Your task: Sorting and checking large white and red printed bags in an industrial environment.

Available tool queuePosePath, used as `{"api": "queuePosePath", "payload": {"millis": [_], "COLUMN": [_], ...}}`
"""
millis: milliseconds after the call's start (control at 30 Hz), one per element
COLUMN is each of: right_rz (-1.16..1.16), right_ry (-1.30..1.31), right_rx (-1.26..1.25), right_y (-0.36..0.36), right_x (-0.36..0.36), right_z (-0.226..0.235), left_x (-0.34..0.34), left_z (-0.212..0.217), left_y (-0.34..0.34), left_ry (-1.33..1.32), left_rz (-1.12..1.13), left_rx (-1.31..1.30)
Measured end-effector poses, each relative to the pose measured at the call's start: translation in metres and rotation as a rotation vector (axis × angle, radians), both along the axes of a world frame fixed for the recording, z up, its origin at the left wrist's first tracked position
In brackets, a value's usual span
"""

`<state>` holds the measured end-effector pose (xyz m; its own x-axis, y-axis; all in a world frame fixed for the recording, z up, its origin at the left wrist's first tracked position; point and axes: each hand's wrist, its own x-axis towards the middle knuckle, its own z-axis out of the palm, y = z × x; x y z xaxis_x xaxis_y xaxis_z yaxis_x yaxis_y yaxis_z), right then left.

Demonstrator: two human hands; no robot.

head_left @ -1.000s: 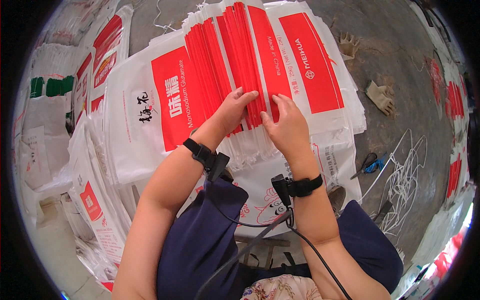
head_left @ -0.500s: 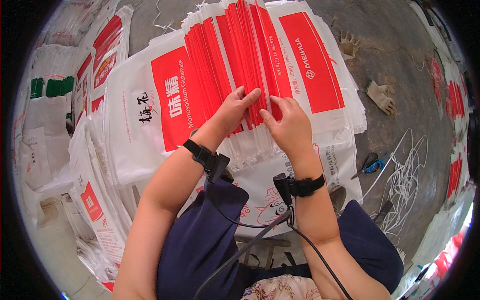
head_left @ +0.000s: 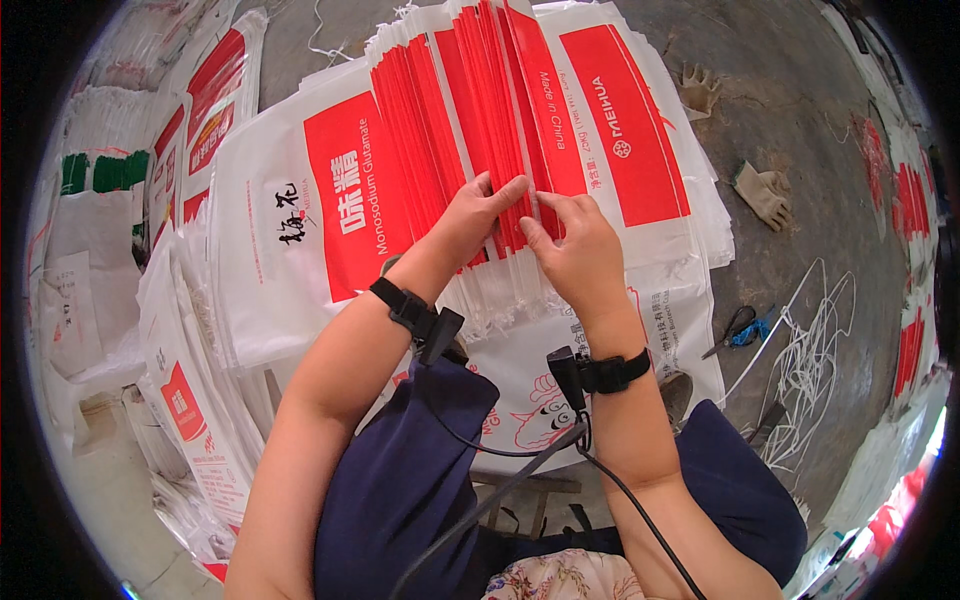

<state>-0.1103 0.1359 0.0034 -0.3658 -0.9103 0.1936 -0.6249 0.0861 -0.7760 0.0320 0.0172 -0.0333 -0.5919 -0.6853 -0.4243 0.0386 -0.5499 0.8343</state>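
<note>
The flat glossy white plastic sacks [head_left: 252,322] carry broad red panels with white lettering; the fanned, close-packed sack edges [head_left: 425,140] run in red stripes broken by white bands. The narrow wrist straps [head_left: 618,374] are black, the cloth trousers [head_left: 400,480] plain navy, the cloth top [head_left: 565,580] pale with a floral print, and the cloth work gloves [head_left: 763,197] cream.

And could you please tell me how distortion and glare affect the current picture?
Head view: fisheye distortion bends the scene near the rim; head view: glare washes out the lower-right edge; head view: left hand, right hand and red-and-white bags look reasonably sharp.
</note>
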Motion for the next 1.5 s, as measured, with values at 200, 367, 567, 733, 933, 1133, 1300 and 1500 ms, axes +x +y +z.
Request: {"api": "queuePosePath", "payload": {"millis": [200,367,567,733,933,1133,1300,1500], "right_rz": [-0.022,-0.012,0.039,-0.016,0.019,0.025,0.020,0.021], "right_ry": [-0.005,-0.195,0.073,-0.003,-0.125,0.055,0.052,0.061], "right_rx": [-0.056,0.049,-0.015,-0.056,0.050,-0.012,-0.010,-0.033], "right_y": [0.001,0.006,0.002,0.001,0.004,0.001,0.001,0.001], "right_x": [-0.010,-0.011,-0.001,-0.006,-0.011,-0.002,-0.007,-0.003], "right_z": [-0.010,0.006,0.001,-0.005,0.001,0.000,-0.005,-0.003], "left_x": [-0.007,0.002,0.004,0.004,0.002,0.006,0.004,0.006], "left_z": [0.006,-0.003,-0.006,-0.007,-0.005,-0.003,-0.004,-0.004], "left_y": [0.004,-0.005,-0.006,-0.006,-0.004,-0.004,-0.003,-0.004], "left_ry": [0.009,-0.066,-0.075,-0.102,-0.115,-0.003,0.015,0.035], "left_rz": [0.007,-0.053,-0.074,-0.076,-0.027,-0.047,-0.042,-0.044], "left_rx": [-0.006,0.043,0.035,0.024,0.063,0.093,0.100,0.115]}}
